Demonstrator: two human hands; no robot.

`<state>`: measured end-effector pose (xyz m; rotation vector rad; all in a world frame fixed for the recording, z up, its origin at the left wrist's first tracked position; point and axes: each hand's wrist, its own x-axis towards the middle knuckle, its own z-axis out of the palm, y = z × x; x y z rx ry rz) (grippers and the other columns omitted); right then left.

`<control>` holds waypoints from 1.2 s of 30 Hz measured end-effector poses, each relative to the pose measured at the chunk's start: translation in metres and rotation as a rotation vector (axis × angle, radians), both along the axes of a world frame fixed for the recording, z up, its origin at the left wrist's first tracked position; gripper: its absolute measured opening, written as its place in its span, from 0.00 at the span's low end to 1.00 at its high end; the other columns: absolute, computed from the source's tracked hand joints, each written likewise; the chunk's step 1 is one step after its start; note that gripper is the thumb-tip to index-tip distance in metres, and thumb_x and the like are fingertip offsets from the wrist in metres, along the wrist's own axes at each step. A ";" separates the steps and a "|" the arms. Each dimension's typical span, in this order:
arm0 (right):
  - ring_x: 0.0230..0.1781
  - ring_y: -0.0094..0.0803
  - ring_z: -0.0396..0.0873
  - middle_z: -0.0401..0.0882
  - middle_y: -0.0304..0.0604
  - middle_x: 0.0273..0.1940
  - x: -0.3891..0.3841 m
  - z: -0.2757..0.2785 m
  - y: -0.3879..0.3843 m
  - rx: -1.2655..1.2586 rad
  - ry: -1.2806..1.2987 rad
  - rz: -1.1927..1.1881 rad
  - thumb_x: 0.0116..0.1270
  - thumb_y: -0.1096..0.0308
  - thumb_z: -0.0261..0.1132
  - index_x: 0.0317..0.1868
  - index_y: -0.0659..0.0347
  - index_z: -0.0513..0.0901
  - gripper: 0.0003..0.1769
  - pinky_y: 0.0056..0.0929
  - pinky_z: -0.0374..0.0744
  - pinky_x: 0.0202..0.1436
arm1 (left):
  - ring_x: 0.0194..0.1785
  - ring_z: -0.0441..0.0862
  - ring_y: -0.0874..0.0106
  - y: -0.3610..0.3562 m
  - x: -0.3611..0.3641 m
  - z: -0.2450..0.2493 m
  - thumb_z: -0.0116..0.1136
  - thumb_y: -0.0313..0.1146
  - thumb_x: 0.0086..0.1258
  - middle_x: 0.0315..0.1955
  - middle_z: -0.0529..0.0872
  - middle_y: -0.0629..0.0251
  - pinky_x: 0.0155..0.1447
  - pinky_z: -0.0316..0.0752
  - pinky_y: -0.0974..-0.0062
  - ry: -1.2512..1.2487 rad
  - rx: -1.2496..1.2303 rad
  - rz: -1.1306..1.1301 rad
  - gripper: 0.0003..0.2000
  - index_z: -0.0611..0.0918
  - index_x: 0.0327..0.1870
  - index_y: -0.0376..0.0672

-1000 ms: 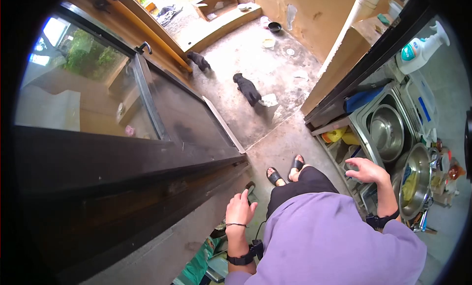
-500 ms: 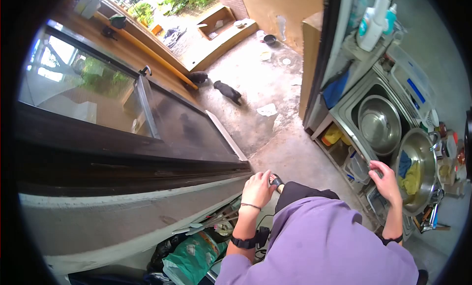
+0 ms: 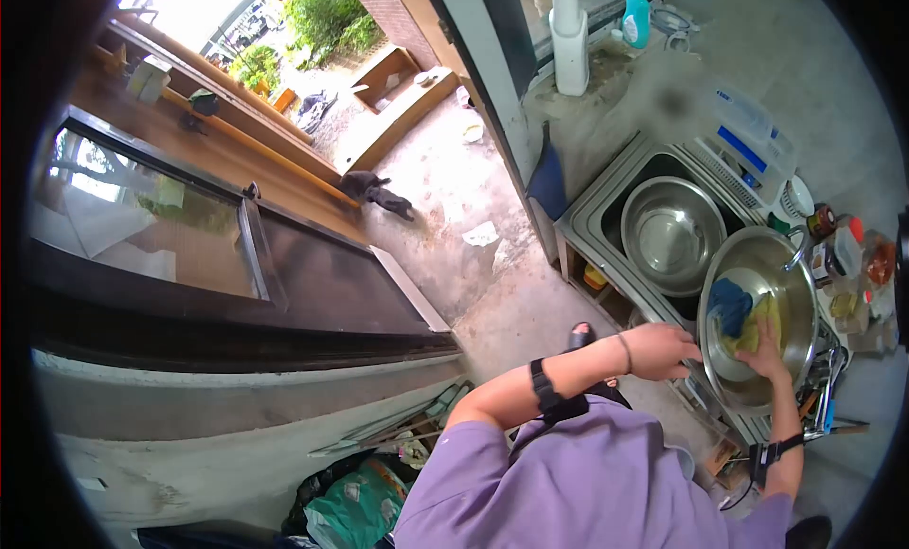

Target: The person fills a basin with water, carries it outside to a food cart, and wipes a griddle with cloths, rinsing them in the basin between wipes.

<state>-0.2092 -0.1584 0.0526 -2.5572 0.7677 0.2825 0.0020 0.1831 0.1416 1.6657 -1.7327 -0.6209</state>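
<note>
My left hand [image 3: 663, 350] reaches across my body to the near rim of a large steel bowl [image 3: 800, 303] set in the sink, fingers curled at its edge. My right hand [image 3: 765, 352] is inside that bowl, pressed on a yellow cloth [image 3: 757, 326] that lies next to a blue cloth [image 3: 729, 303]. A second, empty steel bowl [image 3: 670, 232] sits in the sink basin beyond it. I wear a purple top and a black band on each wrist.
The steel sink unit [image 3: 606, 203] stands on a concrete floor, with bottles [image 3: 636, 14] on the ledge behind and jars [image 3: 847, 251] at the right. A dark glass door [image 3: 218, 255] lies to the left. Two black animals [image 3: 379, 191] are outside. Bags [image 3: 355, 506] lie by my feet.
I have turned right toward the sink. My left hand swung from my left side over to the bowl's rim, and my right hand went from the counter edge into the bowl onto the cloth.
</note>
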 end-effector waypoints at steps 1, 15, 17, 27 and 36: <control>0.81 0.59 0.43 0.38 0.62 0.80 0.010 -0.007 -0.004 0.061 0.085 0.015 0.48 0.60 0.80 0.79 0.51 0.53 0.61 0.46 0.52 0.81 | 0.55 0.80 0.55 -0.019 -0.004 -0.008 0.60 0.37 0.66 0.49 0.83 0.57 0.61 0.74 0.58 0.032 -0.027 -0.059 0.18 0.81 0.56 0.45; 0.77 0.60 0.53 0.55 0.51 0.77 0.079 -0.082 -0.016 -0.176 0.102 0.235 0.54 0.52 0.72 0.70 0.56 0.69 0.43 0.58 0.58 0.77 | 0.57 0.81 0.55 -0.135 0.021 -0.061 0.60 0.39 0.63 0.49 0.85 0.55 0.61 0.75 0.57 0.066 0.148 -0.277 0.19 0.83 0.56 0.49; 0.74 0.59 0.58 0.56 0.52 0.76 0.079 -0.104 -0.021 -0.284 0.225 0.063 0.53 0.55 0.72 0.70 0.56 0.70 0.43 0.55 0.64 0.73 | 0.57 0.81 0.55 -0.148 0.024 -0.067 0.60 0.39 0.63 0.50 0.85 0.55 0.61 0.75 0.57 0.039 0.188 -0.260 0.19 0.83 0.56 0.49; 0.67 0.54 0.67 0.66 0.51 0.68 0.051 -0.183 -0.061 -0.379 0.035 0.404 0.51 0.62 0.73 0.66 0.57 0.73 0.39 0.48 0.71 0.68 | 0.64 0.77 0.52 -0.241 -0.036 -0.150 0.62 0.35 0.63 0.59 0.80 0.48 0.66 0.74 0.59 -0.216 0.430 0.088 0.22 0.81 0.59 0.42; 0.56 0.50 0.76 0.75 0.50 0.54 0.030 -0.070 -0.043 -0.074 0.095 0.332 0.62 0.68 0.63 0.57 0.56 0.78 0.21 0.45 0.78 0.58 | 0.73 0.64 0.48 -0.254 -0.062 -0.210 0.55 0.40 0.70 0.70 0.65 0.48 0.73 0.63 0.51 -0.269 0.637 0.123 0.26 0.67 0.69 0.46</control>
